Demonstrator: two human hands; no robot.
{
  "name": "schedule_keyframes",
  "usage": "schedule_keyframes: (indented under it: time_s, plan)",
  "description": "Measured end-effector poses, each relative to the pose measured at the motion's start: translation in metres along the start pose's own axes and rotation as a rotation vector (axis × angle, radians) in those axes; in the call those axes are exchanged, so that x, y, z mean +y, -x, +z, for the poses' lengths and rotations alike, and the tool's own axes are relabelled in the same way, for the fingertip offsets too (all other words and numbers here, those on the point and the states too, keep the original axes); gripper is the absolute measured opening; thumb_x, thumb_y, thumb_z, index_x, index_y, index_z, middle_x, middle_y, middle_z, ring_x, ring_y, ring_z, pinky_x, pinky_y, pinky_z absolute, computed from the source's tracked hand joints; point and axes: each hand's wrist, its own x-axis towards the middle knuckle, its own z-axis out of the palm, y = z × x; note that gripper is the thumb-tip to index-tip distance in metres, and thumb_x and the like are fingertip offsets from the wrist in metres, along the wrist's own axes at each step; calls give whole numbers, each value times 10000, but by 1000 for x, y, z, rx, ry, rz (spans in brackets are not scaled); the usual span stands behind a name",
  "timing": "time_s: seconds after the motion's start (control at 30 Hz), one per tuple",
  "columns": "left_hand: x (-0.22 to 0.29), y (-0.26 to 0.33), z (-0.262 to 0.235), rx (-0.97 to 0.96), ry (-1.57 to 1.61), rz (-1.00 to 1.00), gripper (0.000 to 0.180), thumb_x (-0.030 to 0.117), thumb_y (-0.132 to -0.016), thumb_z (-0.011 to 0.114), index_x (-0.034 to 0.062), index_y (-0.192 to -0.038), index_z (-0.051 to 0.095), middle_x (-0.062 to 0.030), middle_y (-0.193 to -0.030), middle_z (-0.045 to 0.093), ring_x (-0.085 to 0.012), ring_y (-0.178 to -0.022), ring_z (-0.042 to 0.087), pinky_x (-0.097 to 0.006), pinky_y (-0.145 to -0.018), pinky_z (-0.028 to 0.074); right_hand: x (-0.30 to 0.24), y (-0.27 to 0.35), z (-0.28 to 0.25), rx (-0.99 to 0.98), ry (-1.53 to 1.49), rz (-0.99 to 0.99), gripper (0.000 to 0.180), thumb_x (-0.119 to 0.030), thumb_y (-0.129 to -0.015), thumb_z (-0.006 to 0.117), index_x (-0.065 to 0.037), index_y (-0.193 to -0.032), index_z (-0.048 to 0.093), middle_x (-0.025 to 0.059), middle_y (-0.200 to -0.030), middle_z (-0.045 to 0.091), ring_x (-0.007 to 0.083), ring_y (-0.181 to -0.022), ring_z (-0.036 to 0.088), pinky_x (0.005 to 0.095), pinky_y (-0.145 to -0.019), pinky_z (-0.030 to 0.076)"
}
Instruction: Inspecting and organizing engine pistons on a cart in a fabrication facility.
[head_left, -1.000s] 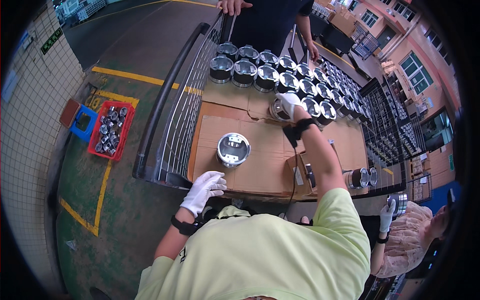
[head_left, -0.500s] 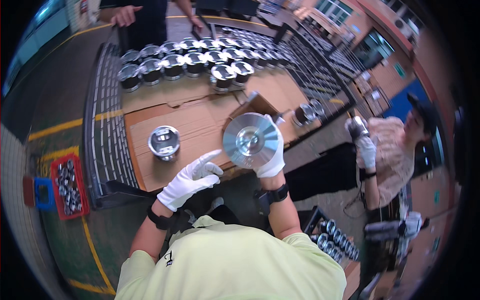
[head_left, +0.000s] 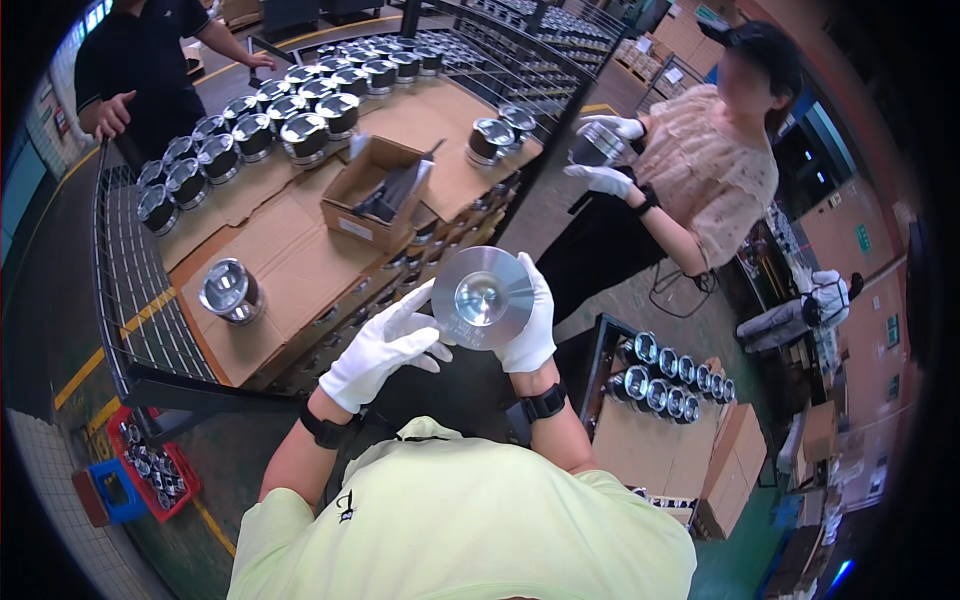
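Note:
A large metal piston is held up in front of me, its round shiny crown with a central bowl facing up. My right hand, in a white glove, is closed around its right side; the fingers beneath are partly hidden. At the piston's left edge, my gloved left hand has its fingers apart, with the fingertips close to the rim; whether they touch it I cannot tell. A single piston stands on the cardboard to the left.
Several pistons stand in rows on the caged pallet. An open cardboard box sits near its edge. At right, a co-worker holds a piston; another person stands far left. More pistons are at right, and a red crate lower left.
My view has swung right, so the pallet lies further left and the right-hand stand shows more. The piston stays in my right hand; my left hand has come closer to its rim.

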Motion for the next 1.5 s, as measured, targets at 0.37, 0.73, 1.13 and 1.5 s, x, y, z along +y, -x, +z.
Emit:
schedule_keyframes:
  time_s: [0.37,0.73,1.13,1.5]
  plan:
    - [-82,-32,56,-369,958,-230,647,403,-982,530,-17,-1443,359,-285,-1360,482,-455,-1168,563,-553,-938,539,-55,71,38,-403,1073,-397,219,-192,-992,548,11,-962,624,-65,-810,548,16,-720,437,184,-640,376]
    - [-63,-7,43,-61,579,-115,646,377,-893,686,69,-1405,440,-185,-1299,574,-369,-1132,604,-485,-919,544,-31,81,46,-29,993,-371,149,-121,-969,622,15,-1022,650,-40,-849,584,27,-777,505,186,-705,418]
    - [-16,1,8,146,198,127,511,62,-957,571,77,-1443,414,-57,-1356,548,-186,-1191,583,-346,-1000,506,13,86,66,50,982,-464,259,-176,-1022,539,13,-1175,627,-20,-1016,656,11,-859,521,171,-753,421]
    - [18,-19,14,159,-1009,754,675,-72,-793,690,3,-1421,456,-146,-1320,579,-227,-1179,590,-330,-1006,471,28,33,17,-85,-72,-69,274,-172,-1005,425,-19,-1188,560,114,-1148,640,233,-1032,639,396,-942,522]
